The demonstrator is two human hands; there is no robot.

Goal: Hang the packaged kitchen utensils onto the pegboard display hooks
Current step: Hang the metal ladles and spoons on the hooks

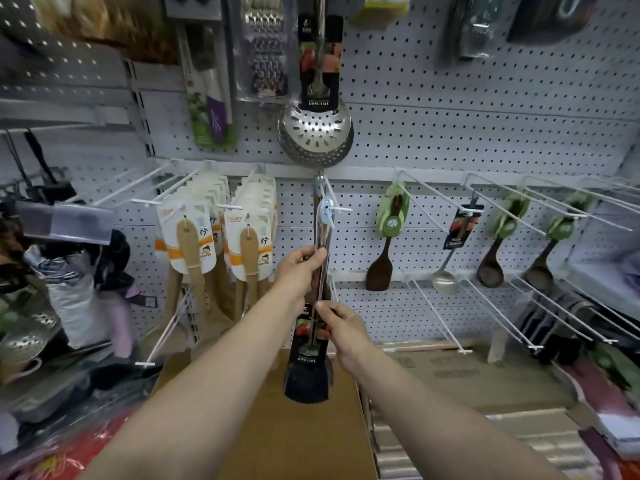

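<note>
We see two bare arms reaching up to a white pegboard [450, 133] in a shop. Both hands hold one long shiny metal utensil [321, 237] that stands almost straight up. The left hand [301, 271] wraps its fingers and thumb around the middle of the silver handle. The right hand [341, 329] is lower down and pinches the handle just above the dark card label [308, 344]. The dark, wide end of the utensil hangs at the bottom, in front of a brown cardboard box [294, 427].

The top of the handle has a pale blue tag [326, 211], and it sits right at a white hook [337, 202]. We cannot tell if the hook goes all the way through the hole.

Above it a metal skimmer with holes [315, 133] hangs on the board. To the left hang packs of wooden spatulas [194, 244]. To the right hang dark wooden spoons with green labels [388, 237] and one small metal ladle [446, 278].
</note>
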